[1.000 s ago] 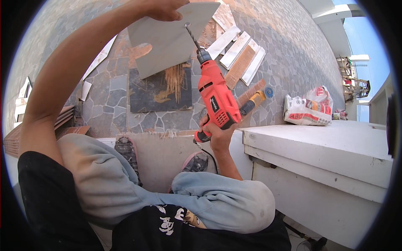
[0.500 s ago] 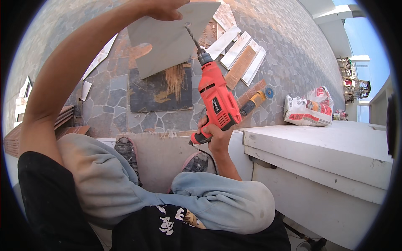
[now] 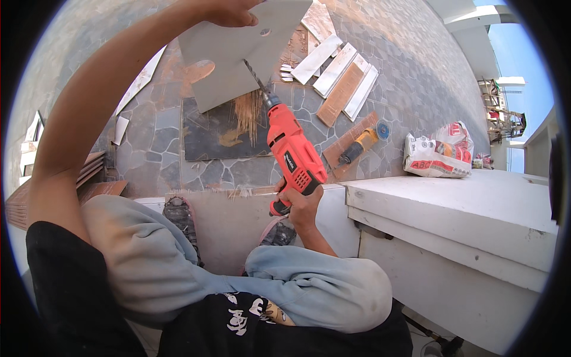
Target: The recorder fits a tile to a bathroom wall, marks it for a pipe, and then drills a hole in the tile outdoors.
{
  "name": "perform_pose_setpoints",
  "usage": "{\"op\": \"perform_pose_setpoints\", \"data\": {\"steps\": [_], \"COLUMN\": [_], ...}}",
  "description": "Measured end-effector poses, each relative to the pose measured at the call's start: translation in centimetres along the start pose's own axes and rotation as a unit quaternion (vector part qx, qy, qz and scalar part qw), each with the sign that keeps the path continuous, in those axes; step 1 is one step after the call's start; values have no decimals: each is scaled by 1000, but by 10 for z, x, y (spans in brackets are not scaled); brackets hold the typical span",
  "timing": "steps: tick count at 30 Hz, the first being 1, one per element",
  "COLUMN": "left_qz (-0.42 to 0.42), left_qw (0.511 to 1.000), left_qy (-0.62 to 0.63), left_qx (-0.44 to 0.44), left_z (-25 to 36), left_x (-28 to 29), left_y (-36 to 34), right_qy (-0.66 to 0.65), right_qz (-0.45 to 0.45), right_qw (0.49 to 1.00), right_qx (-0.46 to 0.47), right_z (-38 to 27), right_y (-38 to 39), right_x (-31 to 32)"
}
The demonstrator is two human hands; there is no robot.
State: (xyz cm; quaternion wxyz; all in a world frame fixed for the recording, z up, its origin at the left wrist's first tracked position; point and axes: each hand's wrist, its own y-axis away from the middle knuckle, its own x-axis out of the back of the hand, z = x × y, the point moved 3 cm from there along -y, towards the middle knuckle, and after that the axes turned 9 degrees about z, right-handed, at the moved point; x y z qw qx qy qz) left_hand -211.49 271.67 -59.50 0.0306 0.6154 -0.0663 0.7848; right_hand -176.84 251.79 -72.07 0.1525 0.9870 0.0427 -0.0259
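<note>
My left hand (image 3: 232, 12) grips a pale grey tile (image 3: 217, 53) by its far edge, holding it tilted up, with the top partly out of view. A small round hole shows near the tile's upper right, and a rounded notch cuts its left side. My right hand (image 3: 303, 205) is wrapped round the handle of a red power drill (image 3: 294, 152). Its long twist bit (image 3: 254, 75) points up and left, with the tip over the tile's face; whether it touches I cannot tell. Behind the tile's lower edge lies a dark square slab (image 3: 205, 134) dusted with brown powder.
A yellow angle grinder (image 3: 360, 146) with a blue disc lies right of the drill, by a brown tile strip. Cut tile strips (image 3: 336, 71) lie beyond. A white and red bag (image 3: 437, 154) stands by the white ledge (image 3: 452, 196). Stacked brown tiles (image 3: 53, 184) are at left.
The drill has moved left and slightly down, its bit leaving the area of the small hole, which now shows open. My left hand still holds the tile, which has shifted slightly.
</note>
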Motion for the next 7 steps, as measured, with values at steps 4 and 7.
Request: {"op": "perform_pose_setpoints", "data": {"steps": [4,7], "left_qz": [4,-14], "left_qw": [999,999], "left_qy": [-12,-4], "left_qx": [33,40], "left_z": [-15,-23], "left_x": [0,6], "left_y": [-3,-7], "right_qy": [-29,-33], "right_qz": [34,30], "right_qw": [999,998], "right_qx": [8,40], "right_z": [-19,-25], "right_y": [5,-2], "right_x": [1,13]}}
